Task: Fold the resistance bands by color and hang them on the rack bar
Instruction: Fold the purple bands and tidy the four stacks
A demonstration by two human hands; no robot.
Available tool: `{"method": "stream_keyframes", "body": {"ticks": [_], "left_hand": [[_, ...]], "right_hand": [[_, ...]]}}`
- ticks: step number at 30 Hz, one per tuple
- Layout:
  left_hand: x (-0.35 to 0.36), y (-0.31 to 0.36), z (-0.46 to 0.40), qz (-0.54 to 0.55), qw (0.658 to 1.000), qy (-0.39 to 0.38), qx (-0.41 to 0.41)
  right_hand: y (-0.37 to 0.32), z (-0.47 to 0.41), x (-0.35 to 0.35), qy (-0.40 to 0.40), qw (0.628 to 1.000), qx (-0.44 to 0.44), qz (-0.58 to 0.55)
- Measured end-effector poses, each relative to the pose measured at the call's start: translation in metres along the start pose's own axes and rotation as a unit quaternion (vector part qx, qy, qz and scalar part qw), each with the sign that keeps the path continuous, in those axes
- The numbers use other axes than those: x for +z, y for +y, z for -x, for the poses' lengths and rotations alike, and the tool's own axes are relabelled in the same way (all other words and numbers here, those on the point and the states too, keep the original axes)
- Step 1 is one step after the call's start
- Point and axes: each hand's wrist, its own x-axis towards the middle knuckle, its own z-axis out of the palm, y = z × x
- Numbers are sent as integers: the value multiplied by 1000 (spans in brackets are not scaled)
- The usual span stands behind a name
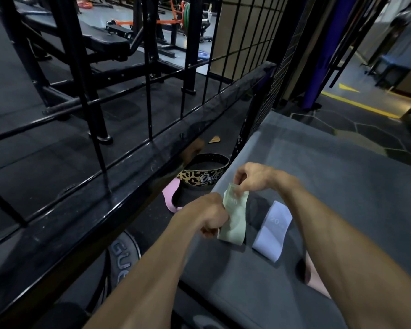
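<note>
Both hands are holding the green band [234,217] above the grey surface [330,186]: the left hand [209,217] is gripping its lower edge, fingers curled, while the right hand [249,178] is pinching its top (the print there is blurred). A lavender band [272,231] is lying folded just beside it, and a pink band [170,195] is lying on the floor below the black rack bar [128,176].

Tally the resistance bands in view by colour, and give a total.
Green: 1, the green band, held by the left hand and right hand over the grey pad
Lavender: 1, the lavender band, lying folded on the pad
Pink: 1, the pink band, on the floor below the rack bar
Total: 3
</note>
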Motion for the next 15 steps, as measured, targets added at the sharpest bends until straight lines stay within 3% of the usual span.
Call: {"method": "stream_keyframes", "body": {"ticks": [6,15], "left_hand": [[0,-3,-5,-18,1000,-8,-11],[-2,-3,-1,28,999,-14,-14]], "right_hand": [[-3,1,5,-13,1000,5,22],[-5,12,-7,-4,998,-28,-56]]}}
